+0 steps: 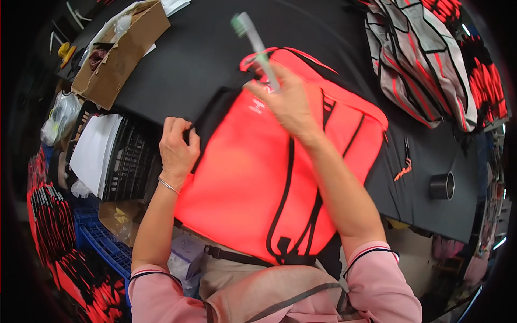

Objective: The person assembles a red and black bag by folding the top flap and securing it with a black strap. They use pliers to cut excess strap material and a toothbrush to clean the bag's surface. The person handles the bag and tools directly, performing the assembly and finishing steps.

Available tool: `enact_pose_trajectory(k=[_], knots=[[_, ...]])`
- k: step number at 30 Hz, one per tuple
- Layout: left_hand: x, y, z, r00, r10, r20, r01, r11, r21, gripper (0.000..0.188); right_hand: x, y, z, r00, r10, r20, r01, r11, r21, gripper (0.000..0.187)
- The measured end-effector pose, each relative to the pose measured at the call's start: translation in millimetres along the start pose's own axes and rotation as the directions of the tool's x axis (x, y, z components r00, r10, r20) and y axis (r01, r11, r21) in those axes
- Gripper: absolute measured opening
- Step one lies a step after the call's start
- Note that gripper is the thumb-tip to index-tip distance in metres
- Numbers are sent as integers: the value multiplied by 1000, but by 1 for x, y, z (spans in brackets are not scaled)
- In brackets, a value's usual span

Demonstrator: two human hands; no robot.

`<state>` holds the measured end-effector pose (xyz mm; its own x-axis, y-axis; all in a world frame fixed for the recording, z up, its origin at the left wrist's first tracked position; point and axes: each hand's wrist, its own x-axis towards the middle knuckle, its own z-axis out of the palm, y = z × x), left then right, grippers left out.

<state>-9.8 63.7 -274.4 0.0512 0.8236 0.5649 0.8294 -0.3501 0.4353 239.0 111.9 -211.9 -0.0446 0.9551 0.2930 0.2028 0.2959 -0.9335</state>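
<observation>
A bright coral-orange backpack with black straps and piping lies across the table's near edge, its lower end close to my body. My right hand is closed around a toothbrush with a pale clear handle and green bristles, raised over the upper part of the bag. The bristle end points away to the upper left. At the bag's left side, my left hand has its fingers curled on the black edge panel. Those fingertips are partly hidden.
On the black table stand an open cardboard box and a dark metal cup. Small pliers-like snips lie beside the cup. Grey bags are heaped far right. A black crate with white papers stands left.
</observation>
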Motion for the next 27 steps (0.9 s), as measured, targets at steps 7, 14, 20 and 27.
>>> enact_pose_trajectory(k=[7, 14, 20, 27], knots=[[-14, 50, -38, 986, 160, 54, -159, 987, -26, 38, -90, -39, -168, 869, 76, -490, -244, 926, -290, 47], [-1, 95, -44, 948, 295, 121, -295, 955, -20, 53, -213, 30, -194, 710, 279, -647, -541, 804, -247, 47], [-18, 17, -15, 926, -216, 310, 235, 972, -25, 89, -200, 9, -153, 671, 519, -530, -674, 725, -144, 48], [-51, 32, -91, 772, -495, 398, 625, 479, -617, 47, -186, -66, -110, 865, 248, -437, -187, 966, 177, 30]])
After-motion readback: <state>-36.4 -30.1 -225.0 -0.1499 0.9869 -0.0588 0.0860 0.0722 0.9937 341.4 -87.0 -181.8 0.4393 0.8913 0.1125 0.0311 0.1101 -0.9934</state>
